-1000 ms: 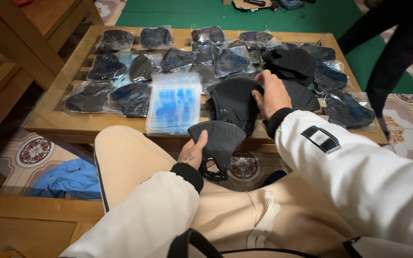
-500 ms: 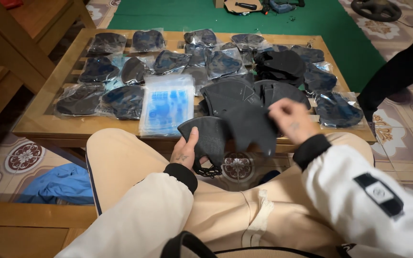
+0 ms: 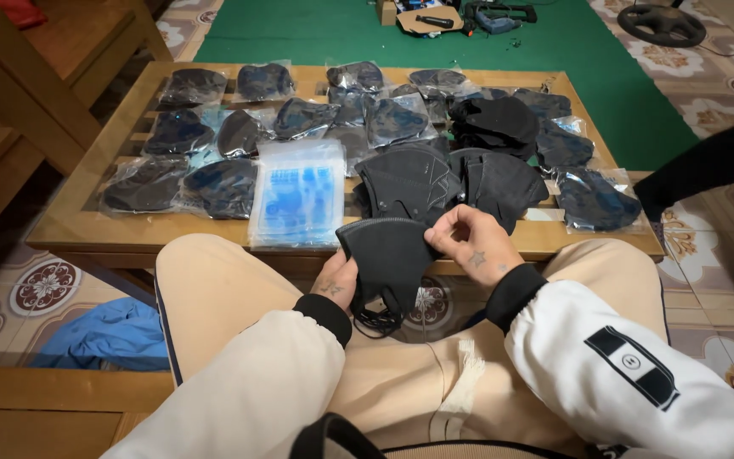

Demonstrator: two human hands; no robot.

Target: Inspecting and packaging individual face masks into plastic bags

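Both my hands hold a small stack of black folded face masks [image 3: 388, 259] above my lap, just in front of the table edge. My left hand [image 3: 339, 279] grips the stack from below, ear loops dangling under it. My right hand [image 3: 469, 245] pinches the stack's right edge with fingers curled. On the glass-topped wooden table [image 3: 87, 228] right behind lie loose piles of black masks [image 3: 448, 180] and a stack of clear empty plastic bags with blue print [image 3: 299, 192].
Many black masks sealed in clear bags [image 3: 214, 136] cover the table's left, back and right. A wooden bench [image 3: 19, 93] stands at left, a blue cloth [image 3: 104, 333] lies on the tiled floor, a green mat [image 3: 486, 42] lies beyond. Another person's dark limb [image 3: 711, 161] is at right.
My right hand took a black mask from the loose pile on the table and brought it down onto the masks held in my left hand. The other person's limb shifted at right.
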